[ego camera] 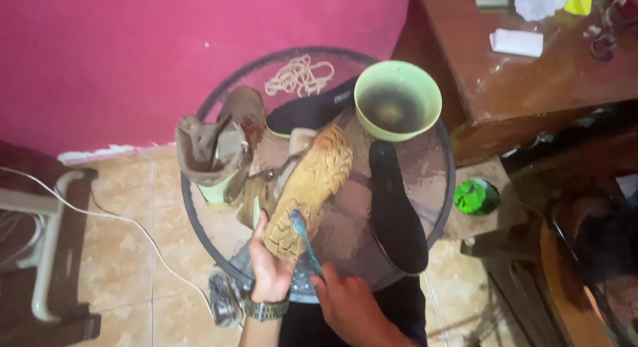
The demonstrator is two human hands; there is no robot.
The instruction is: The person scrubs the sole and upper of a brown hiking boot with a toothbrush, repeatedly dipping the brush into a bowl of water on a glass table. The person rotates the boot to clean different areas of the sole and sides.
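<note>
Both of my hands work at the near edge of the round glass tabletop [435,207]. My right hand [349,306] is pinched around the handle of a blue toothbrush [305,242], its bristle end lying on the heel of the sole. My left hand [269,267] cups the heel of a muddy tan boot [309,187], fingers wrapped round it. That boot lies sole up, its long axis running from the heel at the near edge toward the toe, which points at the green bowl [397,98] near the far right edge. I judge it fairly heavy and stiff in the sole, softer in the upper, gritty rather than slippery; the heel gives the firmest hold. A second boot [216,151] stands at the left edge, a black insole [397,217] lies toward the right edge, and loose laces [299,75] sit at the far edge.
</note>
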